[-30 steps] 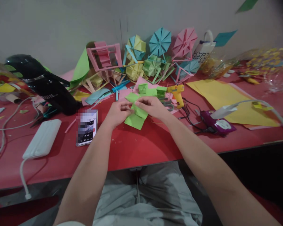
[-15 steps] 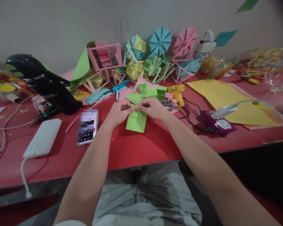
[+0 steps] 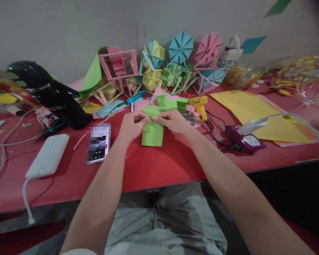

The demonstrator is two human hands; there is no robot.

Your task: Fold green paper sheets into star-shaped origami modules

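Observation:
A folded piece of light green paper (image 3: 152,135) lies on the red table (image 3: 162,166) in front of me. My left hand (image 3: 131,125) pinches its upper left edge. My right hand (image 3: 171,120) pinches the upper right part, fingertips almost meeting those of the left. More small green folded pieces (image 3: 170,102) lie just behind my hands. A phone (image 3: 98,142) with a lit screen lies left of my left hand.
Folded paper fans and pink frames (image 3: 159,63) crowd the back of the table by the wall. A yellow glue gun (image 3: 200,106), a purple power strip (image 3: 244,140), yellow sheets (image 3: 257,109), a white power bank (image 3: 48,156) and a black helmet-like object (image 3: 46,92) are around.
The green paper has turned from a slanted position to square with the table edge. Both hands stayed pinched on its top and shifted only slightly.

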